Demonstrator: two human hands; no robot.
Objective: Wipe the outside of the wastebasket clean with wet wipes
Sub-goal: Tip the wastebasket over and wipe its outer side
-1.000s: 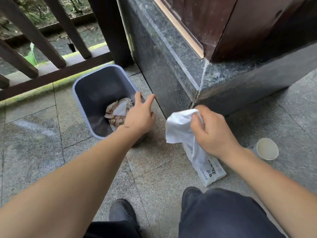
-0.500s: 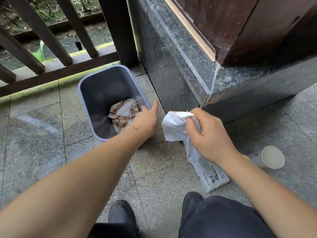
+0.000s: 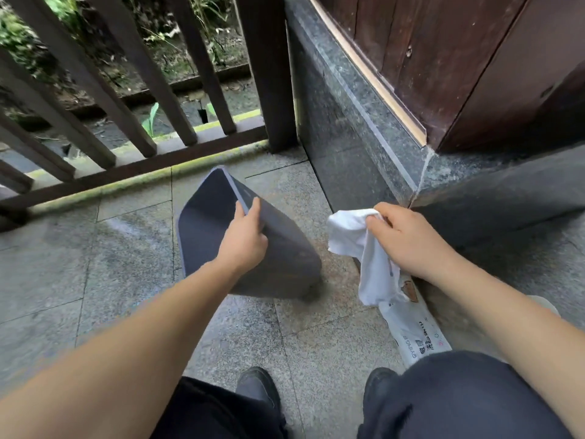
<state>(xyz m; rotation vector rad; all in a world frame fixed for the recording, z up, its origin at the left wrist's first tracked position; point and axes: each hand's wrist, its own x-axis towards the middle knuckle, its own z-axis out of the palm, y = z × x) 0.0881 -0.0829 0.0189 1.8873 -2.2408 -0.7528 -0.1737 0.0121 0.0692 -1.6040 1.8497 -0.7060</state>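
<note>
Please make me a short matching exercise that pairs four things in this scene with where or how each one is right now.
Things:
1. wastebasket
2. wet wipe
3. wipes packet
4. railing

States:
A. lying flat on the floor tiles
B. tilted, gripped at the rim by the left hand
C. standing along the far edge of the floor
D. bunched in the right hand

Pairs: 1-B, 2-D, 3-A, 4-C

Speckled grey granite-tile floor (image 3: 316,337), grout lines crossing it. Resting on it: dark grey wastebasket (image 3: 285,248), tipped on its base edge, mouth turned toward the wooden railing (image 3: 126,128). Right of the wastebasket, flat on the tiles, a white wet-wipe packet (image 3: 418,334), close by the dark stone plinth (image 3: 364,137). Nearer than the wastebasket, two black shoes (image 3: 258,388).
</note>
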